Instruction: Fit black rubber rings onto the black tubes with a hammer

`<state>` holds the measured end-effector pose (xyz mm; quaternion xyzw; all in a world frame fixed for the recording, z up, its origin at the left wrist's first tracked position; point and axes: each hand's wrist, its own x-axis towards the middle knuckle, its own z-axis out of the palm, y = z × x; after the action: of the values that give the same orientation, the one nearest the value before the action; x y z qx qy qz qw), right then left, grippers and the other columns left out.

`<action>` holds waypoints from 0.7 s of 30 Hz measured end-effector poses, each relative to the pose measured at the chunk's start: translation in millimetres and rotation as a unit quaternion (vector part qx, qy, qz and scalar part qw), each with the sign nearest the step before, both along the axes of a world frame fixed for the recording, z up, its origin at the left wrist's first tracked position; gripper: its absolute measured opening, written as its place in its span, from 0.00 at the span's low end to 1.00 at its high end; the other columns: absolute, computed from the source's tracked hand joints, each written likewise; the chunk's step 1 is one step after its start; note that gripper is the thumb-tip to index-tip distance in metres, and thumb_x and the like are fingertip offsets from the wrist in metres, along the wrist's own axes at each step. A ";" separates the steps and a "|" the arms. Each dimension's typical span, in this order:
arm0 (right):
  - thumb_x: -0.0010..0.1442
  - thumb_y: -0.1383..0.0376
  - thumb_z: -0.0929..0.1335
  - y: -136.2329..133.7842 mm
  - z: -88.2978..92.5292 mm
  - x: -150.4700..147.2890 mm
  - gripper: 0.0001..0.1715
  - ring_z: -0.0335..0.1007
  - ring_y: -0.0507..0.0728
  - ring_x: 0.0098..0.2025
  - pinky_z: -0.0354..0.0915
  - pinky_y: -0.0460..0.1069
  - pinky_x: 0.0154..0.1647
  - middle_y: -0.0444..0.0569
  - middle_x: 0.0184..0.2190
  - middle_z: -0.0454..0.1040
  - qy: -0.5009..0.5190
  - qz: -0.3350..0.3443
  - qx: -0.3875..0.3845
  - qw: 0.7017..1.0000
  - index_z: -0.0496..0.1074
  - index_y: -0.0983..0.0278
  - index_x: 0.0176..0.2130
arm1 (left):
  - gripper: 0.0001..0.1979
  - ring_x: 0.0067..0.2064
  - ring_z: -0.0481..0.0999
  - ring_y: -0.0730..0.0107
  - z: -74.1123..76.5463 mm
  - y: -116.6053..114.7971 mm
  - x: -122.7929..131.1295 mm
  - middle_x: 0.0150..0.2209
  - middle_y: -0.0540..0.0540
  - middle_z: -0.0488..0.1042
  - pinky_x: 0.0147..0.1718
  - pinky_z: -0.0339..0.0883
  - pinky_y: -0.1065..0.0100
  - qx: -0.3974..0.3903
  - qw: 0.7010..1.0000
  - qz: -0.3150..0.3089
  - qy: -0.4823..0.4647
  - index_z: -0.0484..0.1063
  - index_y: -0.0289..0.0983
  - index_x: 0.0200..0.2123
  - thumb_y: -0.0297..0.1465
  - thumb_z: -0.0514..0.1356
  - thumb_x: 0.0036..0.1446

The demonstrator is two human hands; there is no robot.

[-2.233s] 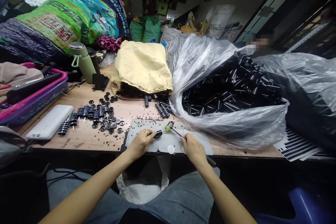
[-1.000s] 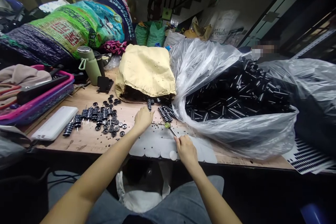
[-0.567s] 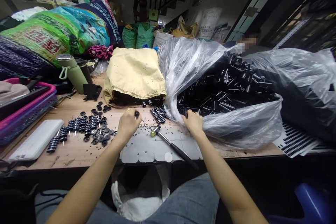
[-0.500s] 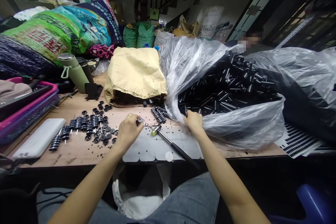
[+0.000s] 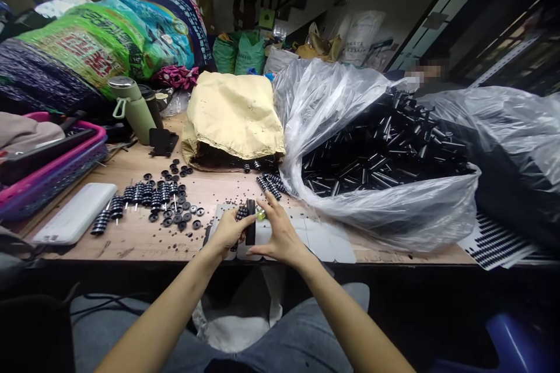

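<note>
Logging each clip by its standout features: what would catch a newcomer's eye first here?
The clear plastic bag heaped with black tubes fills the table's right side. At the near edge, both hands meet around an upright black tube on a grey mat. Stacked black discs dot the left.

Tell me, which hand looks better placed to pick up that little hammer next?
Probably the right hand: it lies open right beside the hammer's yellow-green head, while the left hand is busy gripping the upright black tube.

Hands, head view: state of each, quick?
Left hand: closed, pinching a short black plastic tube upright over the pale grey mat.
Right hand: fingers spread open beside the same tube; contact cannot be told.
</note>
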<state>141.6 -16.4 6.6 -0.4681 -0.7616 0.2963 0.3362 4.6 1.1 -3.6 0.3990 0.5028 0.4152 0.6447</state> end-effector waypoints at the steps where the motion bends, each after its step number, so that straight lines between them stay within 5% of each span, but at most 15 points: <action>1: 0.32 0.59 0.76 2.2 5.6 1.6 0.54 0.48 0.63 0.59 0.49 0.60 0.57 0.54 0.56 0.55 -0.058 0.031 0.028 0.997 0.54 0.59 0.56 | 0.15 0.11 0.54 0.83 1.6 -1.8 -2.4 0.12 0.59 0.57 0.09 0.47 0.79 0.004 1.000 -0.015 0.009 0.63 0.35 0.26 0.38 0.64 0.41; 4: 0.35 0.63 0.75 7.4 16.0 4.9 0.58 0.44 0.63 0.60 0.48 0.59 0.59 0.55 0.57 0.50 -0.125 0.060 0.042 0.989 0.47 0.60 0.59 | 0.17 0.12 0.56 0.83 6.5 -5.9 -7.4 0.14 0.58 0.59 0.09 0.48 0.80 0.019 0.999 -0.019 -0.029 0.65 0.35 0.32 0.40 0.62 0.43; 8: 0.35 0.59 0.75 2.2 10.9 3.8 0.64 0.40 0.62 0.61 0.51 0.57 0.58 0.58 0.58 0.44 -0.051 0.032 0.019 0.998 0.38 0.64 0.61 | 0.21 0.13 0.57 0.84 11.5 -7.6 -12.4 0.20 0.56 0.63 0.09 0.48 0.80 0.007 0.991 0.010 -0.135 0.65 0.36 0.42 0.43 0.57 0.48; 12: 0.34 0.55 0.75 -7.6 3.8 0.4 0.65 0.40 0.62 0.61 0.52 0.56 0.58 0.58 0.58 0.43 0.006 0.052 0.030 0.998 0.40 0.64 0.60 | 0.23 0.10 0.54 0.84 11.6 -8.4 -12.8 0.16 0.58 0.59 0.07 0.44 0.80 -0.028 0.989 0.011 -0.145 0.63 0.39 0.49 0.42 0.55 0.50; 17: 0.35 0.56 0.75 -9.0 4.1 -4.4 0.62 0.39 0.62 0.62 0.47 0.56 0.61 0.58 0.58 0.46 0.012 0.106 0.072 0.992 0.41 0.64 0.59 | 0.14 0.15 0.66 0.78 12.3 -11.6 -3.5 0.19 0.54 0.65 0.13 0.60 0.75 -0.064 0.980 0.057 -0.181 0.68 0.33 0.38 0.36 0.55 0.50; 21: 0.35 0.61 0.75 -8.4 2.5 -6.5 0.61 0.43 0.62 0.61 0.47 0.56 0.61 0.58 0.57 0.48 -0.002 0.110 0.053 0.993 0.40 0.64 0.59 | 0.11 0.16 0.69 0.74 18.9 -15.0 2.6 0.20 0.53 0.66 0.13 0.63 0.73 -0.091 0.978 0.060 -0.179 0.67 0.33 0.35 0.34 0.55 0.50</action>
<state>135.1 -24.8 9.1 -0.3642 -0.8236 0.2897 0.3241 7.2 -13.9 15.3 0.2271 0.4375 0.4704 0.7319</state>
